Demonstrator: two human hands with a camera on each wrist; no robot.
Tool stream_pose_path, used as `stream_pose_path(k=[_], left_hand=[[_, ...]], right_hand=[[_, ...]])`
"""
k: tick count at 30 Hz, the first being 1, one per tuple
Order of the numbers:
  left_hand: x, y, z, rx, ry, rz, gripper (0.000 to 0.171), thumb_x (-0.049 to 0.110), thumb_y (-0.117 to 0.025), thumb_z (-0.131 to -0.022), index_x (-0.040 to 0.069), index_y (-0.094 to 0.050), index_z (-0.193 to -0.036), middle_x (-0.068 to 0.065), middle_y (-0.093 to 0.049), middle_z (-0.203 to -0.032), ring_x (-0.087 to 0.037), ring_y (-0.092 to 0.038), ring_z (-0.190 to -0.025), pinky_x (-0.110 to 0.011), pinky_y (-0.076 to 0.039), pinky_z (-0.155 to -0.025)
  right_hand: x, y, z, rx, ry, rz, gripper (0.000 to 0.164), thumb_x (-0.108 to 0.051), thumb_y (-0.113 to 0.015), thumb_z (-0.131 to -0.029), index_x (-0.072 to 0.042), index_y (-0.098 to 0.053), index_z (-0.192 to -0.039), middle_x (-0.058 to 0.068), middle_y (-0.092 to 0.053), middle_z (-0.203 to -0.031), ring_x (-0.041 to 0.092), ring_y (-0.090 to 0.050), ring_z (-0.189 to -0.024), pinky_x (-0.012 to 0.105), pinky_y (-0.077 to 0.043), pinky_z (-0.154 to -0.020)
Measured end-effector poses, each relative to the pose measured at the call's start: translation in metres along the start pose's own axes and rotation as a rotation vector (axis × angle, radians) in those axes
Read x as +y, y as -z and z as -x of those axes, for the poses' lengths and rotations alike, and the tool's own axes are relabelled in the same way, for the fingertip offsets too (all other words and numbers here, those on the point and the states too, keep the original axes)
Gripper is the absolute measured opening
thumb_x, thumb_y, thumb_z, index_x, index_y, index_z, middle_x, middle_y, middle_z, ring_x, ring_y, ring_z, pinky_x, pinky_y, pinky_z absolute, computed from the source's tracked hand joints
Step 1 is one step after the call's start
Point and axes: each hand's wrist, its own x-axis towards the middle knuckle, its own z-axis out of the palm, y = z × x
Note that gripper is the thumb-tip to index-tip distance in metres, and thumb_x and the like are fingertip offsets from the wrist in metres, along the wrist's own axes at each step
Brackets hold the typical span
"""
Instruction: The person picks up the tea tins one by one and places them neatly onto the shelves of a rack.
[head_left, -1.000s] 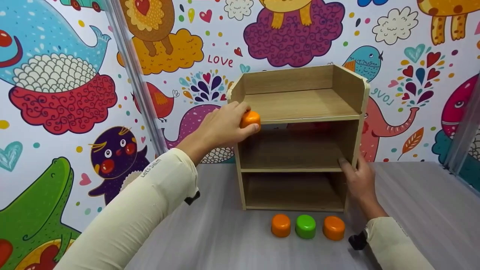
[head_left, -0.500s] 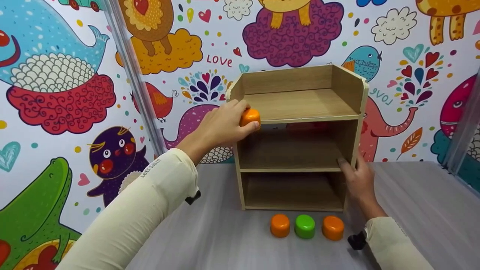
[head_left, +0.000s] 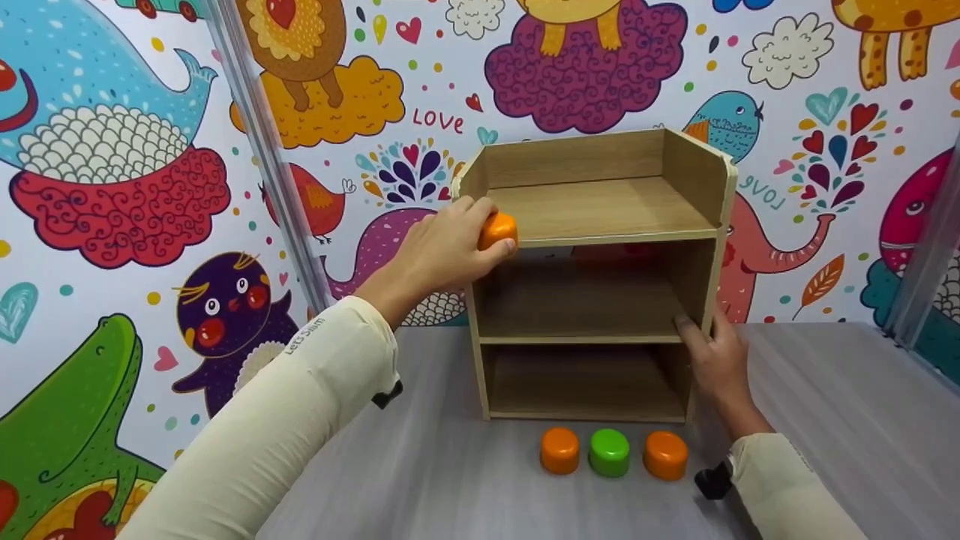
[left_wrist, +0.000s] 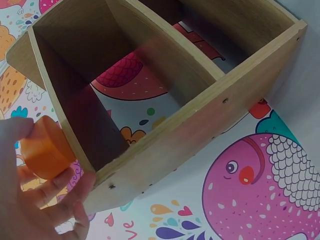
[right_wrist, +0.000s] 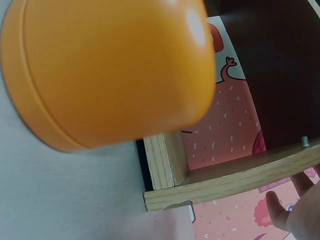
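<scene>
A short, glossy orange cylinder (head_left: 498, 231) with rounded edges is held by my left hand (head_left: 446, 244), thumb in front and fingers behind it. It sits at the front left corner of the top level of a wooden shelf unit (head_left: 600, 330). In the left wrist view, the held orange cylinder (left_wrist: 45, 150) is against the top board's edge. My right hand (head_left: 724, 367) grips the unit's right side panel, thumb at the inner front edge and fingers outside. On the table before the unit stand an orange cylinder (head_left: 559, 451), a green cylinder (head_left: 609, 453) and another orange cylinder (head_left: 665, 456).
The shelf unit has two open compartments under its walled top level. It stands on a grey table (head_left: 450, 480) near a back wall (head_left: 600, 67) printed with cartoon animals. A printed side panel (head_left: 97, 247) stands at the left.
My left hand shifts very slightly up and left with the orange cylinder. My right hand keeps its place on the side panel, and the cylinders on the table stay put.
</scene>
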Motion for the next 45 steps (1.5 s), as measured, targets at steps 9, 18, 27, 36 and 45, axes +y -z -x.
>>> stream_pose_path(k=[9, 18, 27, 36, 45], left_hand=[[-0.001, -0.002, -0.004, -0.003, 0.046, 0.000, 0.055, 0.053, -0.059, -0.097, 0.017, -0.055, -0.138, -0.006, -0.057, -0.108, -0.022, -0.057, -0.091, -0.037, -0.054, -0.079], [0.004, -0.006, -0.005, -0.016, 0.108, 0.024, 0.054, 0.050, -0.058, -0.098, 0.017, -0.054, -0.141, -0.006, -0.056, -0.112, -0.021, -0.058, -0.095, -0.037, -0.056, -0.086], [0.005, -0.010, -0.010, -0.005, 0.110, -0.015, 0.051, 0.051, -0.055, -0.099, 0.017, -0.055, -0.137, -0.006, -0.055, -0.108, -0.021, -0.057, -0.090, -0.037, -0.055, -0.081], [0.005, -0.012, -0.017, -0.002, 0.134, -0.036, 0.048, 0.051, -0.054, -0.100, 0.017, -0.055, -0.133, -0.005, -0.054, -0.105, -0.022, -0.057, -0.088, -0.038, -0.054, -0.081], [0.005, -0.013, -0.020, 0.005, 0.141, -0.057, 0.046, 0.052, -0.053, -0.099, 0.017, -0.056, -0.129, -0.005, -0.053, -0.102, -0.023, -0.057, -0.084, -0.039, -0.054, -0.078]], right_hand=[[0.000, 0.001, 0.000, -0.009, -0.011, 0.009, 0.062, -0.043, -0.057, -0.101, -0.024, -0.038, -0.157, 0.016, -0.050, -0.151, 0.043, -0.056, -0.128, 0.067, -0.041, -0.107], [0.001, 0.001, 0.001, -0.019, -0.014, 0.003, 0.062, -0.043, -0.056, -0.101, -0.026, -0.037, -0.158, 0.016, -0.050, -0.151, 0.043, -0.056, -0.128, 0.067, -0.041, -0.106], [-0.001, 0.001, 0.001, -0.021, -0.004, -0.014, 0.063, -0.042, -0.057, -0.102, -0.025, -0.035, -0.158, 0.015, -0.048, -0.153, 0.043, -0.054, -0.131, 0.067, -0.040, -0.108], [-0.001, 0.001, 0.001, -0.028, -0.020, -0.013, 0.063, -0.043, -0.057, -0.102, -0.028, -0.034, -0.159, 0.014, -0.048, -0.154, 0.043, -0.054, -0.131, 0.067, -0.039, -0.108], [-0.001, 0.002, 0.001, -0.043, -0.038, -0.032, 0.065, -0.044, -0.057, -0.102, -0.028, -0.033, -0.159, 0.014, -0.048, -0.155, 0.043, -0.056, -0.130, 0.067, -0.040, -0.107]])
